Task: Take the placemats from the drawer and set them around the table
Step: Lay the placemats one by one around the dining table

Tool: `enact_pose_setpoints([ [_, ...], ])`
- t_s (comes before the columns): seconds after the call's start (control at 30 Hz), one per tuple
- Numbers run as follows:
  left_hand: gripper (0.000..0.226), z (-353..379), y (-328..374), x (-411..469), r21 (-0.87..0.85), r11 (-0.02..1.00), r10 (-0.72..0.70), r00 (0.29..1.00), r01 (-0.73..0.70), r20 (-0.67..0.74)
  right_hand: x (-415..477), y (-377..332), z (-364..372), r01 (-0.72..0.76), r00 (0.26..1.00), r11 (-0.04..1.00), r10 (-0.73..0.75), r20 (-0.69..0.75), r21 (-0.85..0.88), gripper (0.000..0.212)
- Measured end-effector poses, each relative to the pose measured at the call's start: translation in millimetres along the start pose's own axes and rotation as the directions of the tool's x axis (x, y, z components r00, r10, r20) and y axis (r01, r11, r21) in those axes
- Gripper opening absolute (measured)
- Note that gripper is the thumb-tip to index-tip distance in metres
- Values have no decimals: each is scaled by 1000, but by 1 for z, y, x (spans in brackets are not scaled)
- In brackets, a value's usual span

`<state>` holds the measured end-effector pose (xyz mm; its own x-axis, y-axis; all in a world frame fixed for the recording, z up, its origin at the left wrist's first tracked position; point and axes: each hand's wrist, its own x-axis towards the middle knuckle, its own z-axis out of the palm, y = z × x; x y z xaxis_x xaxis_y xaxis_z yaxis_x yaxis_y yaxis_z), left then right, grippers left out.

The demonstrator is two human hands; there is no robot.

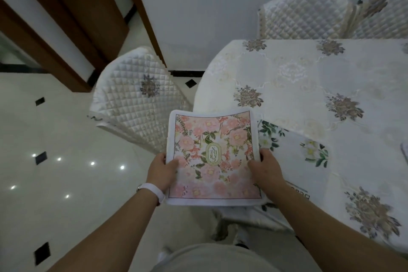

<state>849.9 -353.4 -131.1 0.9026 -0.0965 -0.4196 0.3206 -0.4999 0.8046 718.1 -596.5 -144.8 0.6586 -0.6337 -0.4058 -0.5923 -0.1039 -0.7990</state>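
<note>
both hands, left hand (160,172) and right hand (266,169), pinch pink placemat (213,157) edges, forearms outstretched.

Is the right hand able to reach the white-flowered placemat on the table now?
Probably yes: the white-flowered placemat lies just beside the right hand, nothing between them, though that hand's fingers grip the pink placemat.
</note>
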Motion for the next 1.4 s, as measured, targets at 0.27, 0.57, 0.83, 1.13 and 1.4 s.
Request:
enact_pose_setpoints([
  [0.27, 7, -131, -57, 13, -122, 992, -3, 995, -10, -100, -48, -64, 116, 107, 994, 988, -105, 23, -113, 13],
  [0.57, 12, -286, -129, 16, -265, 962, 20, 982, -70, -190, -108, -142, 250, 244, 965, 960, -227, 128, -134, 12],
  [0.83, 12, -378, -177, 15, -411, 909, -90, 934, -65, -346, -132, -203, 350, 397, 898, 894, -331, 288, -209, 13],
  [1.13, 14, -429, -196, 51, -463, 886, -197, 885, -23, -421, -110, -236, 429, 393, 857, 909, -309, 413, -135, 13],
  [1.4, 8, -473, -171, 153, -427, 904, -231, 860, 17, -454, -29, -293, 509, 338, 854, 935, -258, 452, -105, 10],
])
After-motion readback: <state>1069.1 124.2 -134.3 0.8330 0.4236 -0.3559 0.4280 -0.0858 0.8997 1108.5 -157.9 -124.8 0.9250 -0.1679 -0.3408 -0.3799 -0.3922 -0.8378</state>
